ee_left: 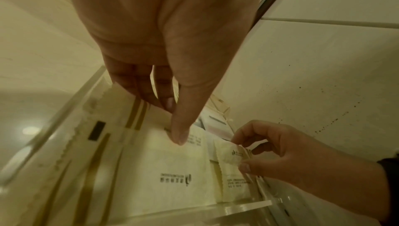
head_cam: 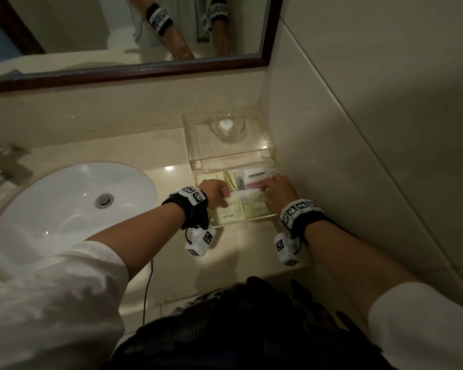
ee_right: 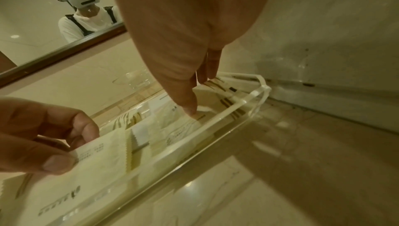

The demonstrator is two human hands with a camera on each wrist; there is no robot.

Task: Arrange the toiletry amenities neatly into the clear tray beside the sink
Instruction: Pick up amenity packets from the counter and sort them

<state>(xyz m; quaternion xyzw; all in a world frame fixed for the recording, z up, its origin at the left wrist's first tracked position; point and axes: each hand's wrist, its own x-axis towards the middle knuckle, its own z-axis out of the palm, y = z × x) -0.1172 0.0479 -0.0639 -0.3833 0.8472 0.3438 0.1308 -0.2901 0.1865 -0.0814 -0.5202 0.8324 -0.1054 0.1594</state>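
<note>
From the head view, both my hands reach into the clear tray [head_cam: 251,220] on the desk [head_cam: 155,156] right of the sink [head_cam: 64,209]. My left hand [head_cam: 214,189] pinches a cream sachet [head_cam: 229,209]; my right hand [head_cam: 278,190] hides its grip.

Left wrist view: thumb and fingers [ee_left: 166,100] pinch the sachet's top edge; the right hand pinches a second sachet [ee_left: 232,158].

Right wrist view: only here, my headset reflected in the mirror [ee_right: 64,47].

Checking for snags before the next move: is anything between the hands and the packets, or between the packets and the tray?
Nothing visible. The left hand and right hand each already pinch a packet inside the clear tray.
</note>
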